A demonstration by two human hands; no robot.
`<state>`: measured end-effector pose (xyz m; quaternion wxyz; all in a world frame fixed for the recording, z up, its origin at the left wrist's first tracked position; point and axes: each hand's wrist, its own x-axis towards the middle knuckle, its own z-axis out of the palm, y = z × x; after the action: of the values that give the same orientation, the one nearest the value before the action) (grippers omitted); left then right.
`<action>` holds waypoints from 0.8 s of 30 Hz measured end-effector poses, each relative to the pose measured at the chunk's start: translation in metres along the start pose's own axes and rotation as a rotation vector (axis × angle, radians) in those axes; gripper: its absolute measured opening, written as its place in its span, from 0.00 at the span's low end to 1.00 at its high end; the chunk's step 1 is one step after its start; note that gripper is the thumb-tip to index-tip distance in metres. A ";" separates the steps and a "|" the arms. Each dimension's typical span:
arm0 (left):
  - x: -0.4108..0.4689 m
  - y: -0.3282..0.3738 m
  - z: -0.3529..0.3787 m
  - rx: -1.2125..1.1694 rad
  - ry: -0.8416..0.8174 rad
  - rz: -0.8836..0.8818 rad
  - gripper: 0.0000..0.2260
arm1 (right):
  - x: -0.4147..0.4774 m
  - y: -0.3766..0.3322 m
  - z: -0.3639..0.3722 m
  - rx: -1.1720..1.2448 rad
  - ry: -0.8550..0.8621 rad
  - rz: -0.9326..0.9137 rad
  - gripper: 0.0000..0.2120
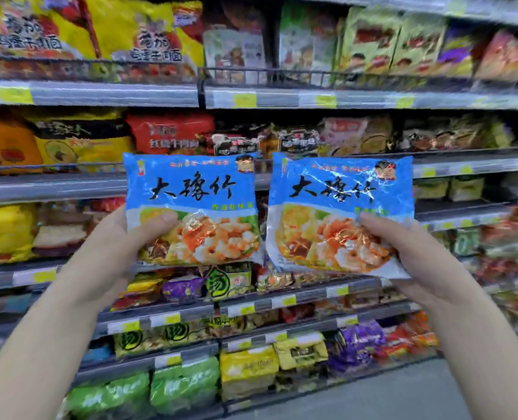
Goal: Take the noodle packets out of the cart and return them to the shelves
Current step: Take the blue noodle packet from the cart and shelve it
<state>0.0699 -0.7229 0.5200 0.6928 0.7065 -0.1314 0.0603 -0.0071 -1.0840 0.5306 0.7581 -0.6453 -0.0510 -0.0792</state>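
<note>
Holding two matching packets up before the shelving, I have the left blue crinkled-plastic noodle packet [191, 195] just at nine o'clock of centre. The right blue crinkled-plastic noodle packet [339, 195] sits just at three o'clock. Their inner edges are near each other but apart, and neither is on a shelf yet.

My left hand [121, 247] comes in from seven o'clock and pinches its packet's lower left corner, thumb on the printed face, fingers hidden behind. My right hand [403, 253], from five o'clock, clamps the other's lower right corner the same way.

I judge them light, with slick, soft film over a brittle noodle block, so I'd grip at the edges and spare the middle.

Behind them, grey metal shelves [100, 93] packed with yellow, red, green and purple packs fill the view. I cannot pick out a matching blue row, and the cart is out of sight.
</note>
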 end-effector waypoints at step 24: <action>0.138 0.026 0.426 -0.162 -0.260 0.118 0.21 | 0.019 -0.094 -0.392 -0.116 0.226 -0.070 0.27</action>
<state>0.1536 -1.1610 0.5676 0.7200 0.6411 -0.2657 -0.0021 -0.0156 -1.4860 0.5614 0.7172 -0.6729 0.0171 -0.1807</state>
